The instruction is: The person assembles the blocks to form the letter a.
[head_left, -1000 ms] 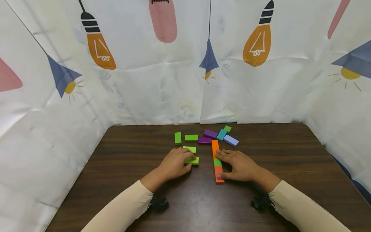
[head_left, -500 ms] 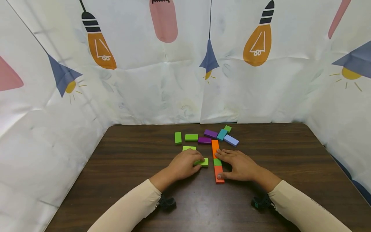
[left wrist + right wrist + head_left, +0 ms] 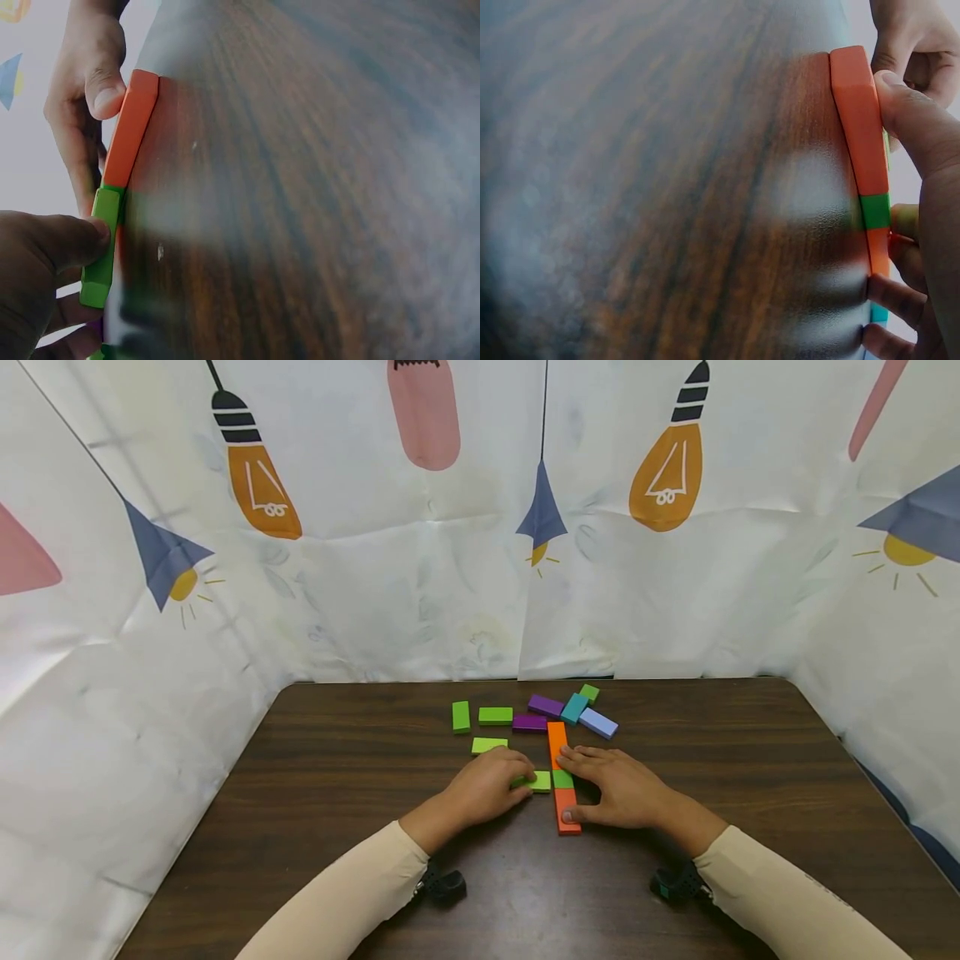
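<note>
My left hand (image 3: 487,789) pinches a light green wooden block (image 3: 540,782) between thumb and fingers, flat on the table. The block's right end lies right beside a lengthwise row of blocks; whether they touch I cannot tell. That row has an orange block (image 3: 557,742) at the far end, a short green block (image 3: 562,779) in the middle and a red-orange block (image 3: 567,821) nearest me. From the right side, my right hand (image 3: 618,787) rests against the row, thumb (image 3: 900,97) on the red-orange block and forefinger by the orange one.
Behind the left hand lie another light green block (image 3: 490,745) and two green blocks, one lengthwise (image 3: 461,717) and one crosswise (image 3: 496,717). Purple blocks (image 3: 529,724), a teal block (image 3: 574,708), a light blue block (image 3: 597,723) and a small green block (image 3: 589,694) lie farther back.
My left hand has slid the light green block rightward across the table to beside the short green block in the row. The right hand has stayed in place.
</note>
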